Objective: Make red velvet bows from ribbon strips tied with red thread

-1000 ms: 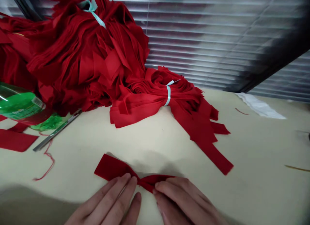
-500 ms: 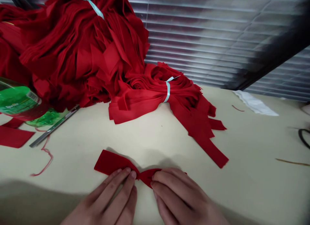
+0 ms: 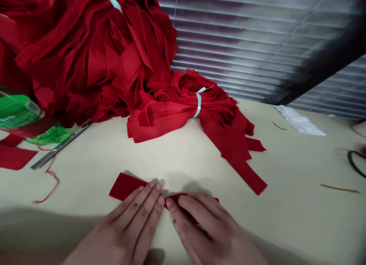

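A strip of red fabric (image 3: 126, 187) lies across the table in front of me, drawn in narrow at its middle. My left hand (image 3: 134, 219) presses on it left of that middle, its long fingers side by side and its thumb hidden beneath. The strip's left end sticks out flat beyond these fingers. My right hand (image 3: 206, 223) grips the right half with bent fingers, index fingertip close to the narrow middle. Both sets of fingertips nearly meet there and cover most of the gathered part.
Behind are a red fabric bundle (image 3: 183, 116) tied with pale ribbon and a large red heap (image 3: 85, 59). On the left lie a green bottle (image 3: 17, 110), a metal blade-like tool (image 3: 61, 145) and red thread (image 3: 54, 177). White cloth (image 3: 300, 120) lies right, before window blinds (image 3: 228, 36).
My left fingers have slid forward and flattened over the strip's middle. My right index finger has moved left, up to the narrow part. The view has shifted slightly.
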### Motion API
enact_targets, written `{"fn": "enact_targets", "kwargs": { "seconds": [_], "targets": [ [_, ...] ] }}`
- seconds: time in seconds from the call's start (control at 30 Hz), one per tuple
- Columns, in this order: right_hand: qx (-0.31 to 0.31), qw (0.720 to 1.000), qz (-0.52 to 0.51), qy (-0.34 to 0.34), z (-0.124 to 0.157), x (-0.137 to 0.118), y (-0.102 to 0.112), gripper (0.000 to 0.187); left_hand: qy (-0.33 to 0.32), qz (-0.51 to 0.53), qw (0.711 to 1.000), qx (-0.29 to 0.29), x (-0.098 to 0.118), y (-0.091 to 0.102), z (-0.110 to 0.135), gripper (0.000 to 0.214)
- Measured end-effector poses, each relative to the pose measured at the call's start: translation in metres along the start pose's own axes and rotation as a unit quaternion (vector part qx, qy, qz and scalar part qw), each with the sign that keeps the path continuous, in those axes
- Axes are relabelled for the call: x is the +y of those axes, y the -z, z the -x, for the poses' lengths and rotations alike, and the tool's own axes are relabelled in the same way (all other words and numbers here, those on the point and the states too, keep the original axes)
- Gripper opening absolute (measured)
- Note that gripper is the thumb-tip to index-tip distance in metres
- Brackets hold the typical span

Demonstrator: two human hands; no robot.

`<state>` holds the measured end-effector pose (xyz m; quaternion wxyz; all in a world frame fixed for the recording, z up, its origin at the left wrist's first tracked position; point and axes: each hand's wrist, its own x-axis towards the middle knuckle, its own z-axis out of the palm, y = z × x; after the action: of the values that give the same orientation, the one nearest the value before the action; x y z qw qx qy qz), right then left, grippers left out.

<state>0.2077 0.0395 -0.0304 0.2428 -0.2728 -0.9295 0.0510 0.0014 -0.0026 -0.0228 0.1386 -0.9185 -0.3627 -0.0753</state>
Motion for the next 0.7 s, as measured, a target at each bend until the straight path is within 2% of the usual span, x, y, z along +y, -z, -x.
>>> {"fn": "enact_targets", "kwargs": {
  "seconds": [0.1,0.27,0.47,0.6,0.7],
  "targets": [
    [-0.007,1.000,0.029,0.005,0.001,-0.004,0.000,0.029,0.009,0.018,1.000,-0.017,0.002,-0.003,0.004,0.053],
    [-0.003,0.999,0.037,-0.027,-0.001,-0.012,0.000,0.025,0.013,0.059,0.997,-0.057,0.002,-0.005,0.009,0.060],
    [-0.050,0.998,-0.009,-0.023,-0.002,-0.003,0.006,0.033,0.030,0.026,0.998,-0.043,0.002,0.000,0.010,0.062],
    [-0.004,1.000,-0.015,-0.026,0.004,0.001,0.011,0.033,0.048,0.039,0.997,-0.035,-0.001,0.003,0.018,0.062],
    [0.033,0.999,0.022,-0.036,0.007,-0.001,0.012,0.034,0.057,0.038,0.997,-0.022,-0.004,0.005,0.022,0.064]
  ]
}}
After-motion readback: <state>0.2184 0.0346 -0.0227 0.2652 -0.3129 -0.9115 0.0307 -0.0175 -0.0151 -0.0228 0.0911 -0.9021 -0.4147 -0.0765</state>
